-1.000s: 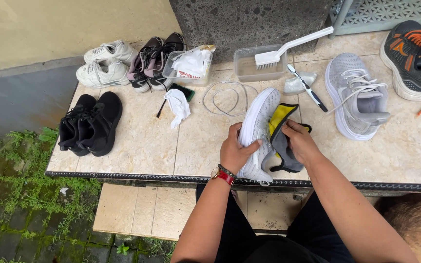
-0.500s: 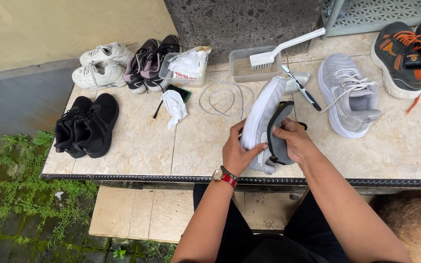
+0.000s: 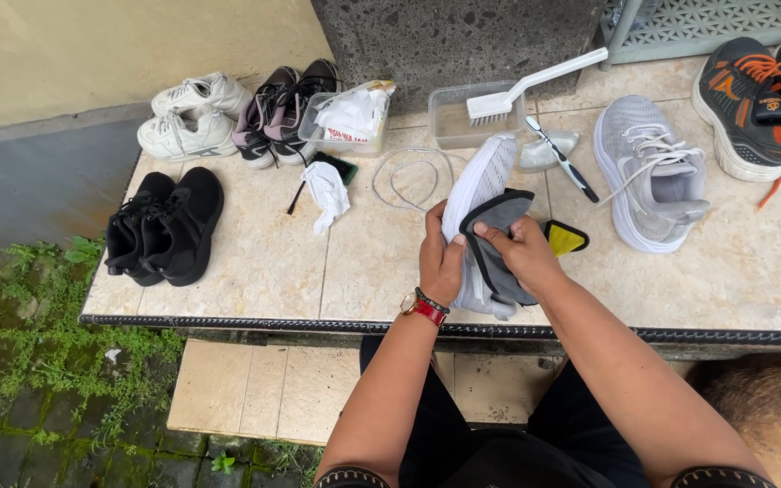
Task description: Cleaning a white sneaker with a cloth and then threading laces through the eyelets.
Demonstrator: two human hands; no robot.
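your left hand (image 3: pixel 442 262) wraps around the side of a light grey sneaker (image 3: pixel 478 194) held sole-up over the front edge of the tiled table (image 3: pixel 255 262), while your right hand (image 3: pixel 522 253) pinches a dark grey insole (image 3: pixel 496 237) between thumb and fingers, pressed against the shoe. just beyond your right hand a yellow-and-black cloth (image 3: pixel 565 239) lies on the table, and the matching grey sneaker (image 3: pixel 651 172) sits further right. behind the shoe you see a white brush (image 3: pixel 535 83) resting on a clear tub (image 3: pixel 463 122), a loose white lace (image 3: pixel 413 176), and a black pair of shoes (image 3: pixel 163 224) well off to the left.
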